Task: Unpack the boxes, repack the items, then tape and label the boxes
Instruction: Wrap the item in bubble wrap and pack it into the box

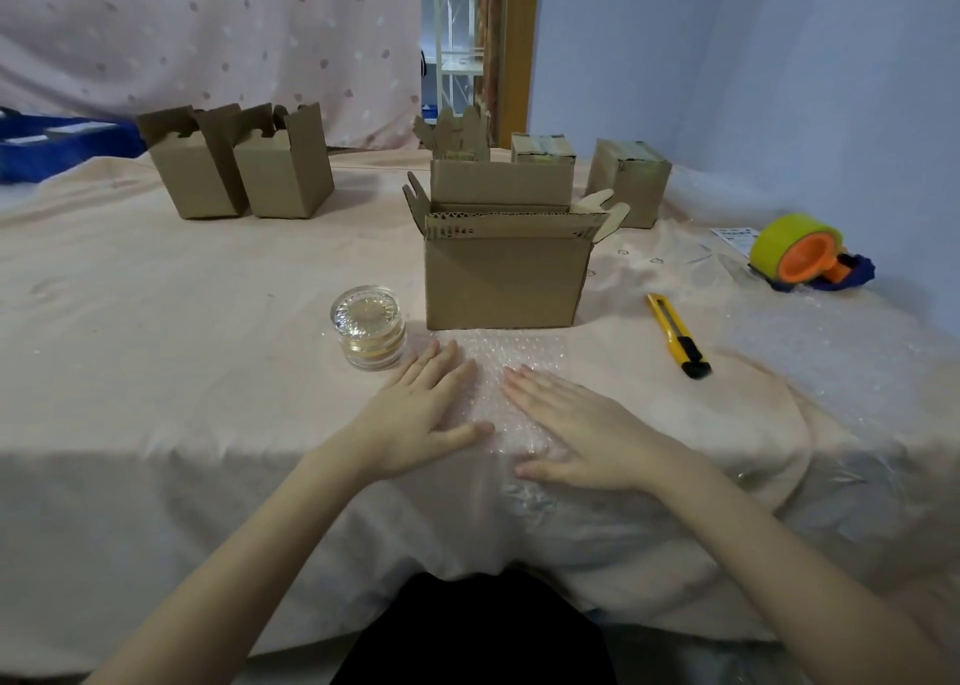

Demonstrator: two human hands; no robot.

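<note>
Bubble wrap (511, 362) under flat hands

Dim, soft light; wide-angle edge warp.

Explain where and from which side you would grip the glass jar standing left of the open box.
Grip the glass jar round its straight side wall, coming from above or its free left. It stands upright; the domed lid looks slippery, and the left hand lies close by.
</note>
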